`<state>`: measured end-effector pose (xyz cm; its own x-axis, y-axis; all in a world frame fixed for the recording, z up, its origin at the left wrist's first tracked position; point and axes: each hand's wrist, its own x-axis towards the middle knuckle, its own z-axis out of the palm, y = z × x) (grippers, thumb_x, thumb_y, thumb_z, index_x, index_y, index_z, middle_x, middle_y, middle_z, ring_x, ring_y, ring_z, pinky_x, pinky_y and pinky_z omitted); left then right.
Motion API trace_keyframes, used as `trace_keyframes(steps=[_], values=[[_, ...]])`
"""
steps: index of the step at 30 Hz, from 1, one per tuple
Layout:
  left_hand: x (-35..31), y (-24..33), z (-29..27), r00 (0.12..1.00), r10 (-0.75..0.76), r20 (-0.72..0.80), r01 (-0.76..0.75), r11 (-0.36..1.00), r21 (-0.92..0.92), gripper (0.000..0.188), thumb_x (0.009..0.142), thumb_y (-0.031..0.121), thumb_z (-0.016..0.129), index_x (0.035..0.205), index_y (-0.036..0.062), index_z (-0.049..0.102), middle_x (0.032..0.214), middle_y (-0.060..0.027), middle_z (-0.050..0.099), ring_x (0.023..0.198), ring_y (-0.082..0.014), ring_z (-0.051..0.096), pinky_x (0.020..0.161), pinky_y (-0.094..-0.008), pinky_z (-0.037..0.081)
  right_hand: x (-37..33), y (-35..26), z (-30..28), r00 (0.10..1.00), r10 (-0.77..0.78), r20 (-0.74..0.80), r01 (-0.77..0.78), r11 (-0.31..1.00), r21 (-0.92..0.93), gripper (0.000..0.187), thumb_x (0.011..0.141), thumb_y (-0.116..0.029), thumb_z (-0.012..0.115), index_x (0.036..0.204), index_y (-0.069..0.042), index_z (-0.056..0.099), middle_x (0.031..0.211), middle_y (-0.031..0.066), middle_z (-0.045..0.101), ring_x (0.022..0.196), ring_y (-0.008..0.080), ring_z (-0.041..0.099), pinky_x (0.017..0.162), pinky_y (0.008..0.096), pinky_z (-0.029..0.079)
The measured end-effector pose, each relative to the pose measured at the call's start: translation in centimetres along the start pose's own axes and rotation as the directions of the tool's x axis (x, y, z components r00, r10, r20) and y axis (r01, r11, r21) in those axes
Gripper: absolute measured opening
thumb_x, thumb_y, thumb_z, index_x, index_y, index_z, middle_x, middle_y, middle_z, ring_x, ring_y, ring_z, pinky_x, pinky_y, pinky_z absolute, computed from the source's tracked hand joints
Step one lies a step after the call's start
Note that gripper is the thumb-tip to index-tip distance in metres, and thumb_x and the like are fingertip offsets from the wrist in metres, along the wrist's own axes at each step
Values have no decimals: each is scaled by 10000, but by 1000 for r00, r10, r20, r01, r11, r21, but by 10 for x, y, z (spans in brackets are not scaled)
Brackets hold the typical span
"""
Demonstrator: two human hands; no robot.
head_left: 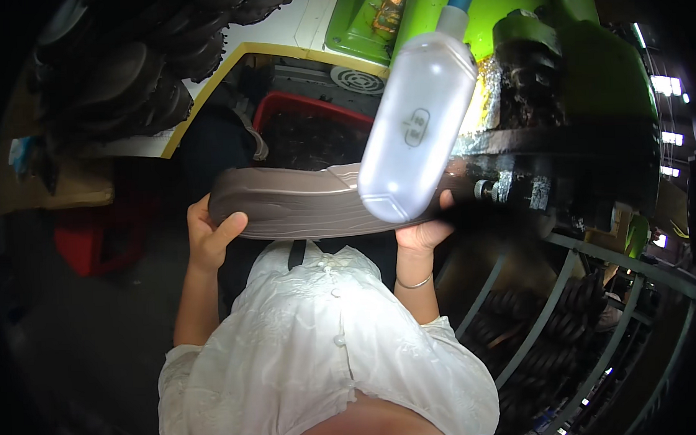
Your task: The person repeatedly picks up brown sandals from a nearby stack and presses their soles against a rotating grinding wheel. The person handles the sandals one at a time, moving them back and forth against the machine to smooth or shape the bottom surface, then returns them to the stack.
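Note:
A brown-grey shoe sole (290, 204) with wavy lines along its side is held level in front of my waist. My left hand (213, 234) grips its left end, the thumb lying on the near face. At the other end my right hand (425, 232) closes on the sole, partly covered by a hanging lamp. This long translucent white lamp (421, 123) hides the sole's right part and some of my right fingers.
Dark soles (128, 79) pile up on the white table (287, 24) at far left. Beyond my hands sits a red bin (283, 101) of dark scraps. A green machine (611, 62) stands right, above a metal rack (543, 310) of dark pieces. A red stool-like object (96, 245) is lower left.

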<state>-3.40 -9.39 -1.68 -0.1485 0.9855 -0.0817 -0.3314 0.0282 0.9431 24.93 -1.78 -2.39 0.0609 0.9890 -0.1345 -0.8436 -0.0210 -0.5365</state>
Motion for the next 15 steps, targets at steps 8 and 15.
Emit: trace_keyframes(steps=[8, 15], values=[[-12, -1, -39, 998, -44, -38, 39, 994, -105, 368, 741, 159, 678, 1020, -53, 565, 996, -85, 604, 904, -143, 567, 836, -263, 415, -13, 26, 14, 980, 167, 105, -157, 983, -99, 533, 752, -230, 590, 1187, 39, 441, 1151, 114, 530, 1081, 232, 500, 948, 365, 383], [-1, -24, -45, 916, -364, 172, 322, 919, 229, 428, 653, 92, 767, 1014, -21, 566, 942, -31, 605, 851, -101, 555, 783, -250, 439, 2, 19, 1, 990, 58, 126, -15, 948, -317, 389, 713, -46, 523, 1091, 44, 519, 1030, 123, 586, 950, 216, 570, 847, 324, 444]])
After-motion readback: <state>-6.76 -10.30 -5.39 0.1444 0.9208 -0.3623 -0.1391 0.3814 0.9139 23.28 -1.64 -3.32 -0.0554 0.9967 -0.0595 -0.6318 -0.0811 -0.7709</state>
